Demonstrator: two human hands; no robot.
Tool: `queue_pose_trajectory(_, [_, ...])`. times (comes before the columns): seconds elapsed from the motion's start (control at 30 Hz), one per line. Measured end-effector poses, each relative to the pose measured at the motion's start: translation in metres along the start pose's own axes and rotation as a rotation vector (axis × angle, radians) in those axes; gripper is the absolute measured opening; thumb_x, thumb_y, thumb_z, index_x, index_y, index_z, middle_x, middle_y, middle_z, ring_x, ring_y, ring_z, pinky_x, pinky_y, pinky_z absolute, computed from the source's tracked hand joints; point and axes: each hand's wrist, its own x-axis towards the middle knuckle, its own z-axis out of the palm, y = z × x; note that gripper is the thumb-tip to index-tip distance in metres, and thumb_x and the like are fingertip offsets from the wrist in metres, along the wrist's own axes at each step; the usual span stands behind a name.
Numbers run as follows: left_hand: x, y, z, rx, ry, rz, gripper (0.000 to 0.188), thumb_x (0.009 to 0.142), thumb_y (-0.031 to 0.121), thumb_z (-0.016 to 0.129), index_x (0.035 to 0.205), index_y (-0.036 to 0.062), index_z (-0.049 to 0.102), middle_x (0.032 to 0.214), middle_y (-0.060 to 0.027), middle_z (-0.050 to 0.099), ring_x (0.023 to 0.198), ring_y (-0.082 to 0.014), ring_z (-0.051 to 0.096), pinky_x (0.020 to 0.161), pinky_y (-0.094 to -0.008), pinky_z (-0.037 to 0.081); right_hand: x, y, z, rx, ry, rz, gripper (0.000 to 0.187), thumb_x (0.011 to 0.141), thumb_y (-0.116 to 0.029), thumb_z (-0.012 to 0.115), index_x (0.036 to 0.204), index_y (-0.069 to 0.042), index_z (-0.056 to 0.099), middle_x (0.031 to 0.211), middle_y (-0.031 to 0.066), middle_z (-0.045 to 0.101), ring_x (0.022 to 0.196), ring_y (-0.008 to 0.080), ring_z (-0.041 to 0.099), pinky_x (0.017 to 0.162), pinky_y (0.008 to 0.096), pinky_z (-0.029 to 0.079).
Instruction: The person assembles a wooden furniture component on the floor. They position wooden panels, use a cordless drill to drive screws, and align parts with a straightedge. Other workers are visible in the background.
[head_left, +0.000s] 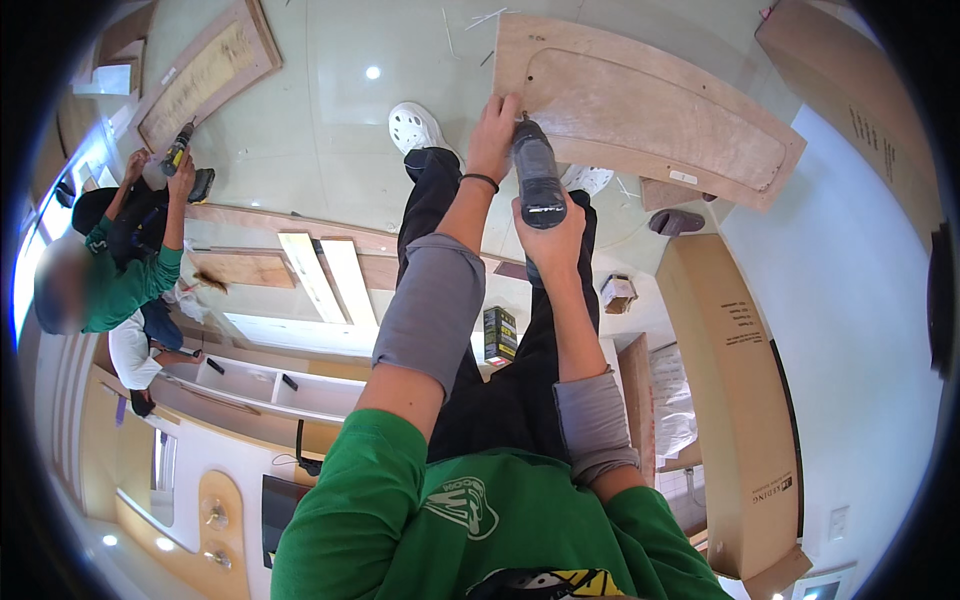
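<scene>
My right hand (556, 238) is wrapped round the grip of a dark cordless drill (538, 178). Its nose points away from me at the left end of a wooden panel (640, 120), which has a routed curved outline and a small dark hole. Beside the drill's tip, my left hand (492, 137) is closed, with the fingertips at the panel's left edge. What those fingers pinch is hidden. A white clog (412, 127) shows on my left foot; the other clog is partly under the panel.
Long cardboard boxes (712, 370) stand at the right by a white wall (850, 270). At the left a co-worker (130, 250) holds another drill (178, 148) at a second panel (215, 85). Boards (345, 275), a small box (499, 335) and a dark slipper (677, 222) lie about.
</scene>
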Motion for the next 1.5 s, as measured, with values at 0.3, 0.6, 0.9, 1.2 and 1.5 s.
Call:
queue_pose_trajectory(0.3, [0.004,0.0,0.001,-0.027,-0.017,0.058,0.034,0.08,0.0,0.059,0.111,0.0105,0.051,0.102,-0.0137,0.055,0.097,-0.0378,0.058,0.078,-0.0456,0.05,-0.003,0.002,-0.001,-0.006,-0.009,0.011,0.03,0.071,-0.017,0.076,0.088,0.002,0.062,0.075,0.0207,0.068,0.074,0.0372,0.069,0.067,0.0415,0.054])
queue_pose_trajectory(0.6, [0.005,-0.007,0.004,0.003,-0.036,0.134,0.009,0.085,0.007,0.06,0.094,0.0081,0.06,0.094,-0.0112,0.057,0.093,-0.0335,0.06,0.074,-0.0419,0.051,-0.014,-0.005,-0.016,0.158,0.039,0.087,0.029,0.069,-0.013,0.077,0.088,0.001,0.06,0.076,0.0198,0.068,0.076,0.0367,0.069,0.068,0.0398,0.054])
queue_pose_trajectory(0.9, [-0.002,0.008,0.012,-0.157,0.286,-0.344,0.017,0.092,0.008,0.053,0.107,0.0017,0.049,0.093,-0.0201,0.058,0.087,-0.041,0.058,0.074,-0.0473,0.046,0.025,0.01,-0.021,0.179,0.057,0.005,0.028,0.071,-0.011,0.077,0.093,0.0,0.065,0.077,0.0182,0.069,0.072,0.0332,0.07,0.068,0.0369,0.053])
queue_pose_trajectory(1.2, [0.025,-0.014,-0.005,0.071,0.148,-0.391,0.045,0.085,0.039,0.064,0.108,0.0019,0.053,0.1,-0.021,0.063,0.098,-0.039,0.057,0.082,-0.049,0.046,0.047,0.011,-0.013,0.106,0.009,-0.09,0.029,0.069,-0.012,0.076,0.093,0.0,0.064,0.079,0.0193,0.069,0.078,0.0371,0.069,0.069,0.0397,0.054])
queue_pose_trajectory(1.5, [0.028,-0.008,-0.013,-0.011,-0.055,-0.426,0.056,0.08,0.048,0.072,0.107,0.0033,0.053,0.098,-0.0225,0.066,0.097,-0.0411,0.061,0.08,-0.0492,0.049,0.056,-0.006,-0.028,-0.146,-0.043,-0.192,0.028,0.07,-0.018,0.071,0.089,0.0,0.063,0.078,0.0222,0.068,0.076,0.0407,0.067,0.068,0.0446,0.053])
